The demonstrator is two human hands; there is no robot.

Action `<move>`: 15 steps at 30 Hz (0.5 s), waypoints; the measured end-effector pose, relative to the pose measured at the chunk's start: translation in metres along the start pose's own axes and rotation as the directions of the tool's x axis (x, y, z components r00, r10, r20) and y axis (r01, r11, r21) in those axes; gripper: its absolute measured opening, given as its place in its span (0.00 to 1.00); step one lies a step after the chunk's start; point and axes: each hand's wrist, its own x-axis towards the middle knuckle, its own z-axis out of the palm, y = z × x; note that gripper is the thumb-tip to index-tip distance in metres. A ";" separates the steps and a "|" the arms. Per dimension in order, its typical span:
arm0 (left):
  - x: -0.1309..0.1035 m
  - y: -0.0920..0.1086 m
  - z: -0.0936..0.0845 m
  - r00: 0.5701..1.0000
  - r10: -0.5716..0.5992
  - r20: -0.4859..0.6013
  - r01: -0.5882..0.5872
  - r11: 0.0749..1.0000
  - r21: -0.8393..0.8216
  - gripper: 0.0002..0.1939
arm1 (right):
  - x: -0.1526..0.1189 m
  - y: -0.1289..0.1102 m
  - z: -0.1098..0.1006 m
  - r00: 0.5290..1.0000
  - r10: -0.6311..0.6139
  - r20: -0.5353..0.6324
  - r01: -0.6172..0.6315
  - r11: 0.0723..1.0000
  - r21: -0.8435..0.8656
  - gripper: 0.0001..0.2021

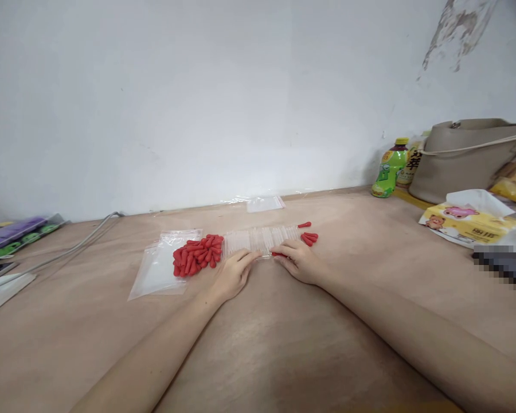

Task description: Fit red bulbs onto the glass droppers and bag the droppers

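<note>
A row of thin clear tubes (pixel 238 242) lies on the table in front of my hands. My left hand (pixel 235 274) is closed, its fingertips pinching the end of a clear tube (pixel 264 257) at the near side of the row. My right hand (pixel 300 261) is closed around a red rubber bulb, mostly hidden by the fingers, at that tube's other end. To the left, a pile of red rubber bulbs (pixel 198 255) rests partly on clear plastic bags (pixel 157 269). Several more red bulbs (pixel 309 238) lie just beyond my right hand, at the right ends of tubes.
Near the wall lies a small clear zip bag (pixel 265 204). At right stand a green drink bottle (pixel 389 170), a beige handbag (pixel 460 160) and a yellow tissue pack (pixel 468 221). A grey cable (pixel 79 245) and a purple-green package (pixel 23 235) are at left.
</note>
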 end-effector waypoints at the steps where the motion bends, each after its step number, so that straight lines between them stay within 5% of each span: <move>1: 0.000 0.000 0.000 1.000 -0.001 -0.004 0.001 1.000 -0.006 0.19 | 0.000 0.000 0.000 1.000 -0.008 0.005 0.008 1.000 0.004 0.12; 15: 0.003 0.001 -0.001 1.000 0.015 -0.006 -0.015 0.999 -0.046 0.15 | 0.001 -0.001 0.003 1.000 -0.029 -0.002 0.029 0.999 -0.041 0.10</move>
